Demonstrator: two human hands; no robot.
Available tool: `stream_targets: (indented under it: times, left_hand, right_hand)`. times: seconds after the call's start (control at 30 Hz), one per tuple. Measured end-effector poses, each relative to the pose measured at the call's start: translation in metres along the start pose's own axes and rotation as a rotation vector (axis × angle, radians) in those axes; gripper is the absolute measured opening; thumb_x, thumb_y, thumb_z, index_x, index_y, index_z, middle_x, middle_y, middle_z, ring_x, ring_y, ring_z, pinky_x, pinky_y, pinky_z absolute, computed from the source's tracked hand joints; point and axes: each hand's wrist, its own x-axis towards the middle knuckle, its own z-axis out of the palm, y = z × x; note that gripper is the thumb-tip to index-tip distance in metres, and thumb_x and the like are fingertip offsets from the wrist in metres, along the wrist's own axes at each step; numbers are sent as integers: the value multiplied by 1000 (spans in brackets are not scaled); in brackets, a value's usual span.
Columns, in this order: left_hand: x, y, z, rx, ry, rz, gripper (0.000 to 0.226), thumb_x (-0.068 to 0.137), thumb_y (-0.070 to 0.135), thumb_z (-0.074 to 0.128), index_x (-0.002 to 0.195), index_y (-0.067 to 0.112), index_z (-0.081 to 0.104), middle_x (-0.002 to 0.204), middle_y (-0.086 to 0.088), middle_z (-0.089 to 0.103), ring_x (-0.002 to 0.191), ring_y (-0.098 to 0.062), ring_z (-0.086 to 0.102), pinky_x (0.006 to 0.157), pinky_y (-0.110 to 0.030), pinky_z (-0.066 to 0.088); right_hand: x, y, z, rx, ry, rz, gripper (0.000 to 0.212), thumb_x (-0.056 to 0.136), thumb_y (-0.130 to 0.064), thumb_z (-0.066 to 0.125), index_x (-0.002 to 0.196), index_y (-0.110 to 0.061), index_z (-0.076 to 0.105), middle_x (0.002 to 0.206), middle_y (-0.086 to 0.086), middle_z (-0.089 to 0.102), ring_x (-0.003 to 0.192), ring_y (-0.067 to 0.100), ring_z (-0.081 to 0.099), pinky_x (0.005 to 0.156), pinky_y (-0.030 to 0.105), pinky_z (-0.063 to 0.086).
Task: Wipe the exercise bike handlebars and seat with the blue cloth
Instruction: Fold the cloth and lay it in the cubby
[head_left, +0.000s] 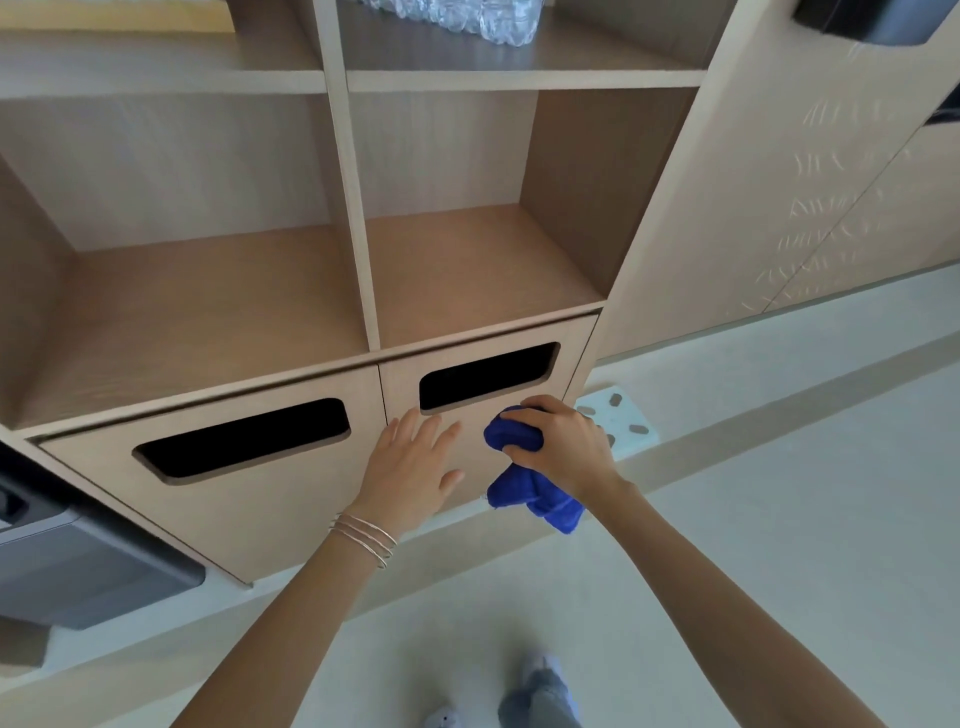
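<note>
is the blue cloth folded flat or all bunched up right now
Bunched up. The blue cloth is crumpled in the right hand, one wad above the fingers and a loose end hanging below.

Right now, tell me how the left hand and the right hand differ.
The left hand is open and flat, fingers spread against the cabinet door; the right hand is closed around the blue cloth. The left hand holds nothing; the right hand grips the bunched cloth. The left wrist wears thin bangles; the right wrist is bare. Both reach toward the lower doors.
</note>
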Motion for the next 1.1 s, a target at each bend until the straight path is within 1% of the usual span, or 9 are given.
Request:
stream_targets:
  times: [0.1,0.23,0.4,0.53,0.67,0.77,0.87,1.0,1.1]
  left_hand:
    - [22,-4,4,4,-5,-24,61,95,48,36,147,20,20,150,-5,31,140,-31,22,115,-45,22]
    - [62,-6,6,-7,23,-63,61,94,48,39,146,19,25,149,-8,35,139,-31,25,113,-44,23]
    - [120,-5,0,-29,68,-144,61,94,48,40,146,20,26,149,-6,36,140,-30,24,113,-44,22]
    - [167,-3,-5,-19,86,-225,60,93,48,42,145,23,26,148,-4,37,136,-30,29,109,-41,27]
    - [203,3,-2,-50,74,-288,60,93,46,43,145,22,26,146,-6,38,138,-30,26,110,-40,27]
    - [219,4,1,-76,69,-335,59,92,43,47,144,20,30,142,-8,43,135,-34,30,109,-43,28]
    - [226,-1,5,-69,46,-366,59,92,44,47,143,20,31,140,-8,45,135,-33,31,108,-41,29]
    - [238,-18,7,-39,24,-407,59,92,47,43,144,23,27,140,-4,43,134,-31,30,107,-41,29]
    - [249,-33,3,-26,16,-420,59,92,48,42,144,24,26,140,-3,43,133,-32,30,106,-42,29]
  right_hand:
    - [23,10,-1,0,-4,-25,38,84,-44,59,121,-39,57,125,-13,54,100,16,58,70,25,36]
    - [62,32,-5,-4,-34,-65,39,84,-46,58,122,-42,55,129,-13,52,103,16,57,73,27,42]
    - [124,63,-22,-2,-53,-156,39,84,-43,60,123,-40,56,127,-13,53,105,14,56,76,27,42]
    - [170,86,-34,-15,-49,-210,38,83,-44,60,121,-41,57,124,-16,54,101,14,57,72,26,39]
    - [209,105,-40,-37,-115,-278,38,85,-45,59,122,-41,55,123,-18,57,98,17,60,70,26,40]
    - [235,110,-40,-79,-147,-306,37,85,-47,57,122,-44,54,122,-18,58,96,19,61,71,29,45]
    - [256,110,-38,-77,-176,-298,38,85,-47,57,122,-44,54,122,-17,59,97,22,61,75,33,49]
    - [277,108,-32,-53,-189,-317,37,85,-46,57,122,-43,55,125,-18,56,102,22,59,77,33,49]
    - [292,103,-28,-45,-170,-315,36,85,-44,58,121,-43,55,126,-18,54,101,21,59,74,31,46]
